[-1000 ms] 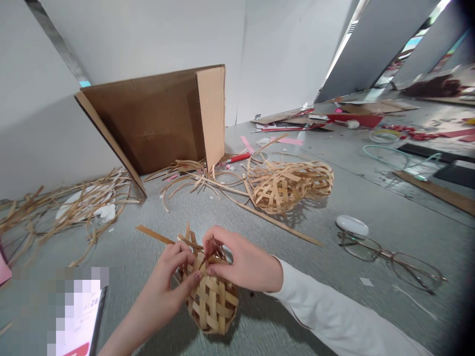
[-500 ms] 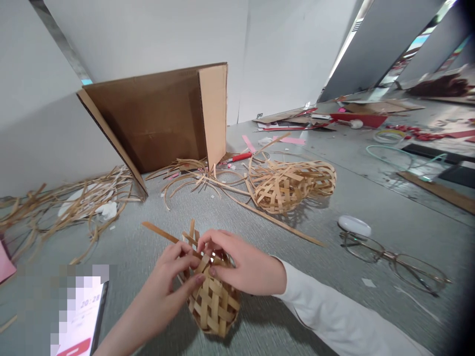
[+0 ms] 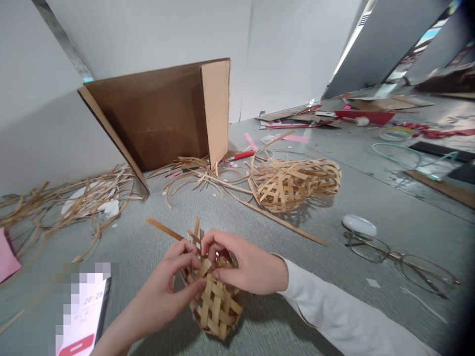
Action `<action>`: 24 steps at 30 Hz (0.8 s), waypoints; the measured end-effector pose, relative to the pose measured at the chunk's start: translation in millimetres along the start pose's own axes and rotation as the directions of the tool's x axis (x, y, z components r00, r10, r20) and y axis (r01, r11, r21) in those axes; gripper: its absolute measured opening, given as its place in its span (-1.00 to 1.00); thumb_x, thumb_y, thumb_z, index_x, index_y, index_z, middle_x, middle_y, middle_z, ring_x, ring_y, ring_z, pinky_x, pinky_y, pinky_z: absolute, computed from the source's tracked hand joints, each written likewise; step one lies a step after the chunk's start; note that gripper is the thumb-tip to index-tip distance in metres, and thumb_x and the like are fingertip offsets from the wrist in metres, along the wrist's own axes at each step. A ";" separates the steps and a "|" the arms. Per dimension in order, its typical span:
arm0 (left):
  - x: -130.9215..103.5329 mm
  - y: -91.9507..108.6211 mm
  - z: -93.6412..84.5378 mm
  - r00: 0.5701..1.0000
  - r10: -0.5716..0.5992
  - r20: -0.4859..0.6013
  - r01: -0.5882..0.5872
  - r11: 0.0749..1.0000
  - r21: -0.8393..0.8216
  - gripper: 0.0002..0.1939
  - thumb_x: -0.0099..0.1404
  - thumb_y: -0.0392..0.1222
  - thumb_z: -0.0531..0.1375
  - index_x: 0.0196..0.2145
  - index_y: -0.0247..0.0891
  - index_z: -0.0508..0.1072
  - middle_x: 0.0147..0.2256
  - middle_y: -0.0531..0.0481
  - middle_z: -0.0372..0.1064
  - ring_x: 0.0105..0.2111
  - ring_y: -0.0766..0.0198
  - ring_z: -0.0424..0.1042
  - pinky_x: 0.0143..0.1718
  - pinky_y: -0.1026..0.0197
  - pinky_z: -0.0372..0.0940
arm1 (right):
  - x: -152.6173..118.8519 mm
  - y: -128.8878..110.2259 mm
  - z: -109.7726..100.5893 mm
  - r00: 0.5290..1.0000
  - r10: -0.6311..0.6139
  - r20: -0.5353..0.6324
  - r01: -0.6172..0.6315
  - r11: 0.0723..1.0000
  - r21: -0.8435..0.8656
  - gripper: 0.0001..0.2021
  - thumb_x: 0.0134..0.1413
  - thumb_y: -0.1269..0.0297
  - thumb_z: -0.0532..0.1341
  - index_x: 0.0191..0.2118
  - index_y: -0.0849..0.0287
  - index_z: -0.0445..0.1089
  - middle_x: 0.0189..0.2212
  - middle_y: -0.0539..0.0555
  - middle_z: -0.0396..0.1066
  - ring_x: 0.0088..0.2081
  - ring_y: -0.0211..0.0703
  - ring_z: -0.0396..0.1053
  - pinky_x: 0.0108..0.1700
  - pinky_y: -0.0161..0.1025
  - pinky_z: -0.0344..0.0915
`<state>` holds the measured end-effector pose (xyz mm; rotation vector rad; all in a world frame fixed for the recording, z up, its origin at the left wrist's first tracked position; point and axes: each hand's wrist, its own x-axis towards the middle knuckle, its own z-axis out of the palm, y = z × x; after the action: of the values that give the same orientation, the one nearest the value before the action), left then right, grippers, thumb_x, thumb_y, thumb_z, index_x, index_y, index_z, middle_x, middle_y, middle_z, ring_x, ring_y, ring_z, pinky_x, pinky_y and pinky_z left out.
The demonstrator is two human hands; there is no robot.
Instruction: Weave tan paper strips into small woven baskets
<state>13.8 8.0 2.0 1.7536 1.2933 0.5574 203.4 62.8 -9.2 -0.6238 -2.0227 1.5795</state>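
A small woven bamboo basket point(image 3: 217, 304) rests on the grey table in front of me, its loose strip ends point(image 3: 165, 228) sticking out at the upper left. My left hand point(image 3: 174, 277) grips its left side, with the thumb on the weave and the fingers bent over the top. From the right, my right hand point(image 3: 243, 262) pinches at the upper rim, index finger and thumb curled on the strips. The fingers of both hands nearly meet over the rim, so part of the weave there is hidden.
Behind lie a larger woven bamboo piece point(image 3: 293, 185) and a long strip point(image 3: 282, 222). A folded cardboard sheet point(image 3: 156, 116) stands at the back beside loose strips point(image 3: 96, 198). Glasses point(image 3: 397, 257) and a white oval object point(image 3: 359, 225) sit right; a phone point(image 3: 83, 314) lies at left.
The whole view has shifted slightly. Both hands stay on the basket in almost the same grip, with only small finger movements. The phone's display went from 20:28 to 20:29.
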 end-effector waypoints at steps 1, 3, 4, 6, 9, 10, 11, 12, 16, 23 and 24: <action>0.2 0.1 -0.8 1.000 -0.003 0.007 0.003 1.000 0.001 -0.90 0.25 -0.16 0.13 -0.42 -0.18 0.32 -0.23 0.03 0.21 -0.18 0.24 0.24 -0.12 0.20 0.16 | -0.2 -0.5 0.0 1.000 0.001 0.002 -0.001 1.000 0.002 -0.66 -0.19 0.64 0.13 -0.27 0.12 0.19 -0.48 -0.14 0.23 -0.45 -0.30 0.19 -0.38 -0.34 0.11; 0.0 0.7 -1.4 1.000 -0.005 0.015 0.005 1.000 0.008 -0.88 0.25 -0.17 0.13 -0.44 -0.19 0.30 -0.25 0.03 0.21 -0.21 0.25 0.24 -0.14 0.21 0.17 | -0.7 -1.6 0.4 1.000 0.003 -0.001 -0.003 1.000 0.000 -0.65 -0.20 0.66 0.13 -0.28 0.12 0.17 -0.49 -0.14 0.24 -0.46 -0.30 0.20 -0.39 -0.35 0.11; -0.3 1.3 -1.4 1.000 -0.004 0.014 0.004 1.000 0.015 -0.88 0.25 -0.18 0.13 -0.44 -0.19 0.29 -0.26 0.04 0.21 -0.22 0.25 0.25 -0.15 0.21 0.18 | -1.0 -2.0 0.7 1.000 0.003 -0.002 -0.003 1.000 -0.003 -0.65 -0.20 0.66 0.13 -0.28 0.12 0.17 -0.49 -0.14 0.24 -0.46 -0.31 0.20 -0.39 -0.35 0.11; -1.1 2.4 -0.8 1.000 0.012 0.004 -0.012 0.999 0.037 -0.86 0.25 -0.19 0.13 -0.46 -0.19 0.28 -0.27 0.04 0.22 -0.22 0.26 0.26 -0.16 0.21 0.20 | -1.2 -2.5 1.7 1.000 0.004 -0.008 -0.004 1.000 0.007 -0.65 -0.21 0.68 0.13 -0.30 0.12 0.16 -0.50 -0.14 0.25 -0.47 -0.31 0.20 -0.39 -0.35 0.12; -2.0 2.7 -0.2 0.997 0.065 -0.046 -0.059 0.992 0.112 -0.87 0.28 -0.18 0.12 -0.43 -0.18 0.32 -0.25 0.02 0.26 -0.19 0.23 0.29 -0.12 0.18 0.22 | -0.1 -0.6 2.7 0.999 0.008 -0.050 -0.006 0.999 0.043 -0.66 -0.20 0.70 0.13 -0.33 0.12 0.17 -0.49 -0.13 0.23 -0.47 -0.31 0.20 -0.39 -0.35 0.13; -2.0 2.2 -0.5 0.994 0.087 -0.073 -0.075 0.984 0.159 -0.87 0.29 -0.17 0.11 -0.42 -0.18 0.35 -0.25 0.01 0.27 -0.18 0.22 0.29 -0.11 0.17 0.23 | 0.8 0.6 2.6 0.997 0.010 -0.074 -0.006 0.998 0.055 -0.67 -0.18 0.70 0.13 -0.33 0.12 0.17 -0.48 -0.13 0.23 -0.45 -0.31 0.21 -0.37 -0.34 0.15; -2.2 1.5 -1.0 0.989 0.109 -0.099 -0.085 0.972 0.218 -0.87 0.31 -0.16 0.11 -0.39 -0.17 0.38 -0.24 -0.01 0.28 -0.18 0.20 0.30 -0.11 0.15 0.23 | 1.8 2.1 2.2 0.995 0.012 -0.095 -0.006 0.998 0.064 -0.67 -0.16 0.69 0.14 -0.32 0.12 0.17 -0.45 -0.11 0.24 -0.43 -0.30 0.23 -0.34 -0.33 0.18; -2.4 0.5 -2.0 0.985 0.130 -0.117 -0.092 0.956 0.280 -0.87 0.31 -0.15 0.11 -0.36 -0.15 0.42 -0.24 -0.02 0.30 -0.17 0.19 0.30 -0.11 0.14 0.24 | 2.8 3.7 1.3 0.994 0.013 -0.107 -0.006 0.997 0.073 -0.68 -0.13 0.68 0.15 -0.31 0.12 0.17 -0.42 -0.10 0.25 -0.39 -0.29 0.26 -0.30 -0.32 0.20; -4.9 -3.3 -9.2 0.979 0.178 -0.103 -0.122 0.905 0.407 -0.76 0.34 -0.17 0.08 -0.10 -0.01 0.47 -0.18 -0.02 0.37 -0.13 0.17 0.34 -0.09 0.14 0.27 | 5.7 8.6 -5.4 0.997 0.018 -0.069 -0.011 0.994 0.110 -0.70 -0.06 0.62 0.20 -0.23 0.15 0.20 -0.36 -0.04 0.31 -0.28 -0.23 0.35 -0.17 -0.24 0.27; -4.5 -4.7 -19.8 0.981 0.187 -0.060 -0.143 0.891 0.431 -0.80 0.31 -0.15 0.14 -0.15 0.05 0.52 -0.19 0.03 0.44 -0.17 0.18 0.39 -0.13 0.16 0.29 | 5.1 7.4 -10.5 0.999 -0.008 -0.036 0.012 0.993 0.115 -0.68 -0.07 0.63 0.20 -0.20 0.16 0.23 -0.25 0.01 0.31 -0.18 -0.22 0.34 -0.03 -0.17 0.26; -4.3 -4.9 -20.2 0.982 0.185 -0.047 -0.146 0.886 0.441 -0.81 0.31 -0.14 0.15 -0.18 0.04 0.53 -0.22 0.02 0.45 -0.18 0.17 0.39 -0.15 0.15 0.29 | 5.0 6.7 -10.0 0.999 -0.011 -0.034 0.015 0.993 0.114 -0.68 -0.08 0.64 0.19 -0.21 0.16 0.23 -0.25 0.01 0.31 -0.18 -0.22 0.34 -0.02 -0.17 0.25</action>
<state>-5.7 12.0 9.2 2.2488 1.4165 0.4664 206.2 74.9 -13.1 -0.5888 -1.8928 1.6533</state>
